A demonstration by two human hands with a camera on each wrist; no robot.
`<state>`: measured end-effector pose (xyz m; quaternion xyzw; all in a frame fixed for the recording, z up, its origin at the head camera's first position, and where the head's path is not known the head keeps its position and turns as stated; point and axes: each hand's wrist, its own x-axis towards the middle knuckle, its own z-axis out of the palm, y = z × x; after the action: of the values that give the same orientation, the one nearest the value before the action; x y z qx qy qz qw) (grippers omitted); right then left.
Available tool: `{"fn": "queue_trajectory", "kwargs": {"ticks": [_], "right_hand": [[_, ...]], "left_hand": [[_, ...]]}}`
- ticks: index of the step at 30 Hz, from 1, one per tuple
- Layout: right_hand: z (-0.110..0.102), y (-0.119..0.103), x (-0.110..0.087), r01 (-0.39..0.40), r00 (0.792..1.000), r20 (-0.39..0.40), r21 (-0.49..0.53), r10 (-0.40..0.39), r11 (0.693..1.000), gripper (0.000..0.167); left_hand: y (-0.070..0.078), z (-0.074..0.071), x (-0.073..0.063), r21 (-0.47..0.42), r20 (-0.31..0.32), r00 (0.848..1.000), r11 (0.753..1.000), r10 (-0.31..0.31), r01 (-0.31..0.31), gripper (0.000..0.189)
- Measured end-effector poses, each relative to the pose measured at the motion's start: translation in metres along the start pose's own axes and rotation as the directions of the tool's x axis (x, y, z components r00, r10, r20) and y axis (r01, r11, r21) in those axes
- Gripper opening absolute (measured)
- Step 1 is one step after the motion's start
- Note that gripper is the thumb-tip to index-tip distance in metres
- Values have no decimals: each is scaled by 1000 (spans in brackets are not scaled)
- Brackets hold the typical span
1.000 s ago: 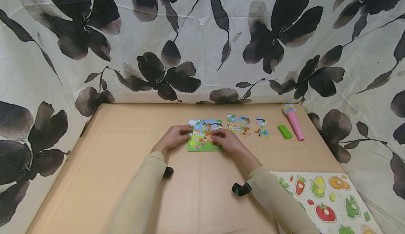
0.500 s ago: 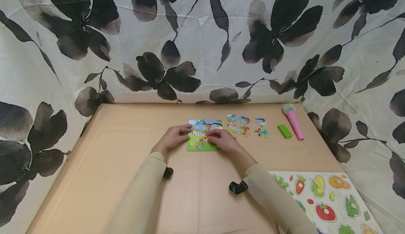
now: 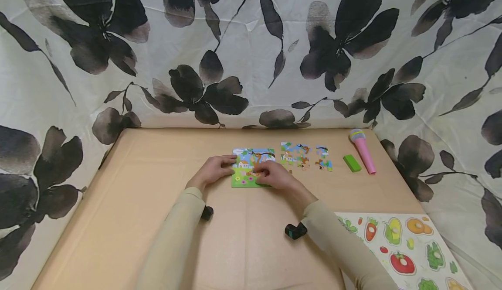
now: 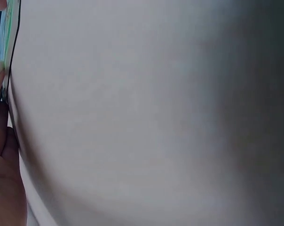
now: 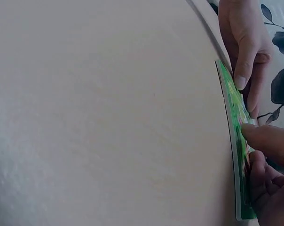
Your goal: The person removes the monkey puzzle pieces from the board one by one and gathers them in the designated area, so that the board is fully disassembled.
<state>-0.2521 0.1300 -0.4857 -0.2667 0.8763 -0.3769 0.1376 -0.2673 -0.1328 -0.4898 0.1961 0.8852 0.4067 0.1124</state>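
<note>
A picture puzzle board [image 3: 239, 182], with a monkey, a house and green grass, lies flat near the table's far side. My left hand [image 3: 213, 171] holds it by its left edge. In the right wrist view, the thumb of that left hand [image 5: 248, 54] rests on the board's top. Over the right part of the puzzle is my right hand [image 3: 276, 175], fingers bent and tips on the picture. Its thumb [image 5: 266, 139] touches the surface. Whether a puzzle piece sits between those fingertips is hidden.
Right of the board lie loose puzzle pieces in two groups, a nearer one [image 3: 288, 158] and a farther one [image 3: 323, 164]. Beyond them are a green block [image 3: 352, 163] and a pink toy microphone [image 3: 364, 155]. A vegetable picture sheet [image 3: 421, 250] lies at the front right, partly under my right sleeve.
My right hand has moved slightly left and then a little nearer to me over the board, covering more of the monkey's face. The left hand has stayed at the left edge.
</note>
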Motion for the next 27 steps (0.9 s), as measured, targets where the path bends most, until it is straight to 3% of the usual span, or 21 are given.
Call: {"fn": "queue_trajectory", "kwargs": {"ticks": [4, 10, 27], "right_hand": [[2, -2, 4, 44, 999, 4, -68, -44, 997, 32], [5, -7, 6, 41, 999, 32, -108, -38, 993, 29], [6, -8, 7, 13, 1000, 7, -48, -12, 999, 29]], "left_hand": [[-1, 0, 0, 1, 2, 1000, 1000, 4, -4, 42], [-1, 0, 1, -2, 7, 1000, 1000, -2, 2, 42], [0, 0, 1, 4, 1, 1000, 1000, 10, -10, 41]]}}
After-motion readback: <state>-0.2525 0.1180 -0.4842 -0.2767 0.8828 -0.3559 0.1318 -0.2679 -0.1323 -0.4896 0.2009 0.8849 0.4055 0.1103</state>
